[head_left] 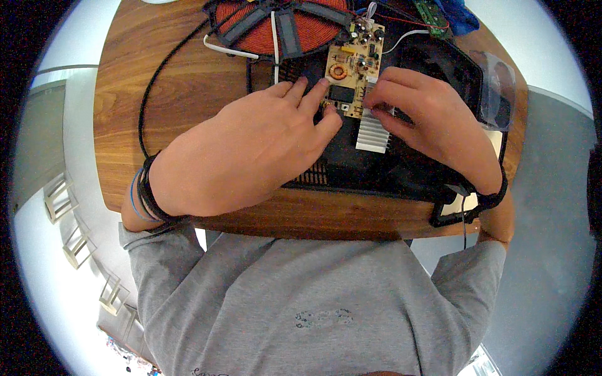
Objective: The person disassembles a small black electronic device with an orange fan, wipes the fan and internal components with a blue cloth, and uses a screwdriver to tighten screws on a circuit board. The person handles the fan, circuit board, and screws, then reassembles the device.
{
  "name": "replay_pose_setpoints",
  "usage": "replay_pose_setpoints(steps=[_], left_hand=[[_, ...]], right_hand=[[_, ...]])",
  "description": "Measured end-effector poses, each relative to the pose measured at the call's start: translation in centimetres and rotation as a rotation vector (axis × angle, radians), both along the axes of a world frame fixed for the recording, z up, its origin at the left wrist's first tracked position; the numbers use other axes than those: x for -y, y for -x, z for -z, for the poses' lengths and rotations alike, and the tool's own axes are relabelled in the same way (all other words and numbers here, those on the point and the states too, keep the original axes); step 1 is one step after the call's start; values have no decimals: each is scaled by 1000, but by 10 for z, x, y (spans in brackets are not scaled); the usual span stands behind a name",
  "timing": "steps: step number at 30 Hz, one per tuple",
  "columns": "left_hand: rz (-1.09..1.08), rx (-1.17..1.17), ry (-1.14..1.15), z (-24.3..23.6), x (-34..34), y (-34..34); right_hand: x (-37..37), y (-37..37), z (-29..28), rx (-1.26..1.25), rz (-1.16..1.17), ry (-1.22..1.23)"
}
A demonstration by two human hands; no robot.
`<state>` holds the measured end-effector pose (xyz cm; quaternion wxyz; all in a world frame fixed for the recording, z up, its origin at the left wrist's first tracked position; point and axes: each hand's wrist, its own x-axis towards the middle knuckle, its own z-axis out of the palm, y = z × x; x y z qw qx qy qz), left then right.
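Note:
A tan circuit board (354, 62) with a copper-wound ring coil and many small parts lies over a black plastic housing (351, 169). At its left edge and lower left corner, the fingertips and thumb of my left hand (251, 141) hold the board, fingers slightly apart. A silver finned heat sink (373, 135) sits at the board's lower right. My right hand (433, 116) is closed in a pinch around the heat sink's upper part; its fingertips partly hide the spot where sink and board meet.
A round red-brown coil (301, 31) with dark grey bars lies beyond the housing. White wires (232, 49) and a black cable (150, 88) run across the wooden table (125, 125). A green circuit board (429, 15) lies far right, above clear plastic (498, 81).

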<state>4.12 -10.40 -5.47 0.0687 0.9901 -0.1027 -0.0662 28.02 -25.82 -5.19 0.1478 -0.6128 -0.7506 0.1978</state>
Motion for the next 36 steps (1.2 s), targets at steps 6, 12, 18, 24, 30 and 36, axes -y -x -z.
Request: replay_pose_setpoints(steps=[6,12,18,24,30,36], left_hand=[[21,14,-31,1,-2,0],[55,-1,-38,0,-9,-5],[36,15,-3,4,-10,-4],[46,9,-16,4,-14,-5],[16,23,-24,6,-13,-4],[10,3,-20,2,-13,-7]], right_hand=[[-7,0,4,69,-30,-15],[-12,6,7,14,-22,-23],[-23,4,13,31,-77,-82],[-29,4,17,62,-93,-163],[-33,4,12,126,-119,-134],[-33,4,8,202,-146,-130]])
